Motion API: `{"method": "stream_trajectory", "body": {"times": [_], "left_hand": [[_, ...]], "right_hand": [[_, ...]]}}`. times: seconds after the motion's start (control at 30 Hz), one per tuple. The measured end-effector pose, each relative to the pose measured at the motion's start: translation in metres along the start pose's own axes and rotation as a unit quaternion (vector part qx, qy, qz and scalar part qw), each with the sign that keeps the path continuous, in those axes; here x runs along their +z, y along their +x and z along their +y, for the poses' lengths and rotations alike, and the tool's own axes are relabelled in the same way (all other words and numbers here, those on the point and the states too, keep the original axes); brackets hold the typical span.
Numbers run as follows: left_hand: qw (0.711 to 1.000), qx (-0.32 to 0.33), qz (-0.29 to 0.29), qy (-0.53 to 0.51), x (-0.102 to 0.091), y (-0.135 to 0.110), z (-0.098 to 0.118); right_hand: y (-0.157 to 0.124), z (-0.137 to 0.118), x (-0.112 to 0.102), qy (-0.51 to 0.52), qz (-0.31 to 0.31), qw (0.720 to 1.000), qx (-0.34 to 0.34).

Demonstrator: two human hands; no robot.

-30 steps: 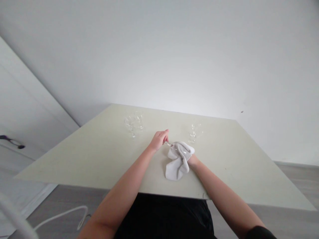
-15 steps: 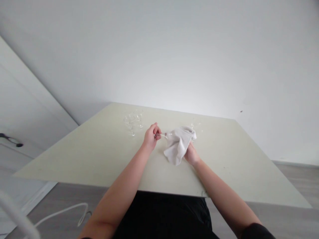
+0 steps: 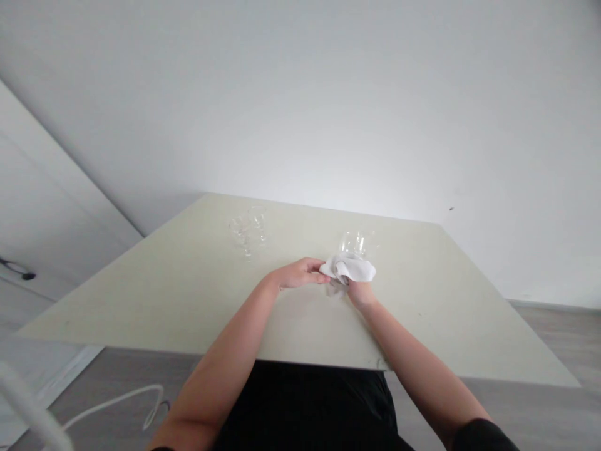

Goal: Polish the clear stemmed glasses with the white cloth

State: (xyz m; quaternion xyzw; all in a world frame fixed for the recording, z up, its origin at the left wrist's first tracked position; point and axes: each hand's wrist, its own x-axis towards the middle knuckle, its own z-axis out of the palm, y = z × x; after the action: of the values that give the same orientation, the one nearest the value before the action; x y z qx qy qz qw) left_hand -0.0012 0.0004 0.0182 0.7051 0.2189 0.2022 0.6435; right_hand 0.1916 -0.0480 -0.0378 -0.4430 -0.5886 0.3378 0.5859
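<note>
My right hand (image 3: 360, 293) is closed on a bunched white cloth (image 3: 351, 269) over the middle of the pale table (image 3: 188, 294). A clear stemmed glass (image 3: 355, 242) rises just behind the cloth, and the cloth hides its stem. My left hand (image 3: 298, 274) reaches in from the left. Its fingers are pressed together with the tips at the cloth's left edge, and what they pinch is hidden.
Two or three more clear stemmed glasses (image 3: 247, 228) stand together at the table's back left. A white wall rises behind the table. A white cabinet with a dark handle (image 3: 19, 270) is on the left. A white cable (image 3: 117, 404) lies on the grey floor.
The glass lay sideways with its stem in my left hand and the cloth hanging loose. Now the glass's bowl points up behind the cloth, the cloth is bunched tight and both hands have moved slightly right.
</note>
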Motion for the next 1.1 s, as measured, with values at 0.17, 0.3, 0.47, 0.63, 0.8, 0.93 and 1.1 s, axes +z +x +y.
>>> {"method": "stream_trajectory", "body": {"times": [0.17,0.3,0.47,0.63,0.8,0.93,1.1], "left_hand": [[0.977,0.088,0.192,-0.008,-0.01,0.001,0.002],[0.976,0.12,0.174,-0.043,-0.004,0.002,0.001],[0.986,0.119,0.081,-0.089,0.001,-0.001,0.004],[0.98,0.082,0.175,-0.054,0.001,0.005,-0.002],[0.984,0.088,0.114,-0.103,0.0,0.004,-0.001],[0.981,0.092,0.127,-0.11,0.001,0.005,-0.001],[0.977,0.087,0.161,-0.105,0.005,0.009,-0.006]], "right_hand": [[-0.001,0.004,0.0,-0.069,-0.064,0.995,-0.013],[-0.011,0.005,0.004,-0.02,-0.177,0.983,0.038],[-0.018,-0.004,0.005,0.102,-0.229,0.962,0.105],[-0.009,-0.011,0.011,0.037,-0.164,0.984,0.066],[-0.014,-0.008,0.01,0.109,-0.2,0.969,0.1],[-0.012,-0.007,0.012,0.06,-0.175,0.981,0.067],[-0.011,-0.007,0.012,0.028,-0.14,0.988,0.058]]}}
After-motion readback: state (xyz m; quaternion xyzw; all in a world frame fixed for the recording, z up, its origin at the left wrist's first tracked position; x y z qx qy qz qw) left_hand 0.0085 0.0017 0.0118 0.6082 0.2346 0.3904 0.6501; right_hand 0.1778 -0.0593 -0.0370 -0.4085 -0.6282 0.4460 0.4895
